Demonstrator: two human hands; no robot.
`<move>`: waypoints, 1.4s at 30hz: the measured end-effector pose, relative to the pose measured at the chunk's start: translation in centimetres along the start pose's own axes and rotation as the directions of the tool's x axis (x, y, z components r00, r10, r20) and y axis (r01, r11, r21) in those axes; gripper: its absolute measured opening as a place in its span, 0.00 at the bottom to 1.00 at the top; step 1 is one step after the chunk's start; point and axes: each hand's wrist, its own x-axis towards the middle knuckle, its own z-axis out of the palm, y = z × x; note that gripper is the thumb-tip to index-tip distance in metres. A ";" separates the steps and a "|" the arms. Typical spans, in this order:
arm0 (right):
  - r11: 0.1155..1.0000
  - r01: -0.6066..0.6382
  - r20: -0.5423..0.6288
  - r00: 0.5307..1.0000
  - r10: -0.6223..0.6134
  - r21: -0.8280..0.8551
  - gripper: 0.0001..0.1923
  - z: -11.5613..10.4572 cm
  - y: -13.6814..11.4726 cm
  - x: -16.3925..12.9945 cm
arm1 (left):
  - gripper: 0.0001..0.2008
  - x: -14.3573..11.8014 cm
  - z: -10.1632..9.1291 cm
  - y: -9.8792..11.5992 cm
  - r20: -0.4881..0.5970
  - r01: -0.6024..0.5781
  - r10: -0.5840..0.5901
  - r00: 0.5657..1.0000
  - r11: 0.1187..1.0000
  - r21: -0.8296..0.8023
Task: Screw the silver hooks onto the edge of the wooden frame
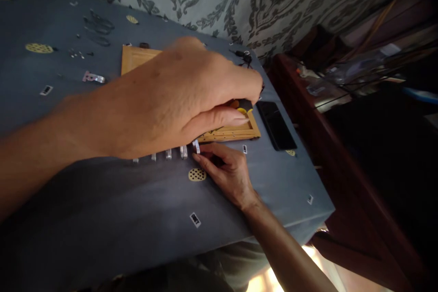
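Note:
My left hand (178, 96) reaches across the table from the left, large and close to the camera. Its fingers are closed on a yellow and black tool (243, 108) above the right end of a wooden frame (236, 133). The frame lies flat on the blue cloth, and my left hand hides most of it. My right hand (227, 171) comes in from the lower right. It rests on the cloth at the frame's near edge, with its fingertips on the last metal clip (196, 146) of a row of several.
A black phone (276, 124) lies just right of the frame. A metal hinge (93, 77), small screws (75, 54) and wire loops (99, 25) sit at the back left. A dark wooden side table (328, 96) with clutter stands to the right, beyond the table's edge (308, 219).

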 end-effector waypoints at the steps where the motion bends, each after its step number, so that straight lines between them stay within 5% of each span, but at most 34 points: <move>1: 1.000 -0.005 0.001 1.000 0.005 -0.001 0.07 0.0 0.0 0.0 | 0.12 0.1 0.2 -0.1 -0.015 0.001 -0.001 1.000 1.000 0.000; 21: 1.000 0.013 0.009 1.000 -0.013 0.010 0.06 0.1 -0.2 0.1 | 0.13 0.0 -0.4 -1.0 0.003 -0.060 0.060 0.998 0.996 0.071; 27: 1.000 0.007 -0.004 1.000 -0.007 0.002 0.06 0.0 -0.2 0.1 | 0.08 1.2 0.6 1.1 0.138 0.121 -0.144 0.980 0.979 0.165; 36: 1.000 0.028 -0.018 0.999 -0.028 -0.001 0.05 0.1 -0.2 0.0 | 0.08 0.0 0.7 -0.2 -0.061 -0.006 0.007 0.998 1.000 0.017; 42: 0.999 0.038 -0.014 0.999 -0.038 -0.006 0.05 0.1 -0.1 0.0 | 0.15 0.4 1.0 0.8 -0.133 0.049 -0.023 0.991 0.980 0.191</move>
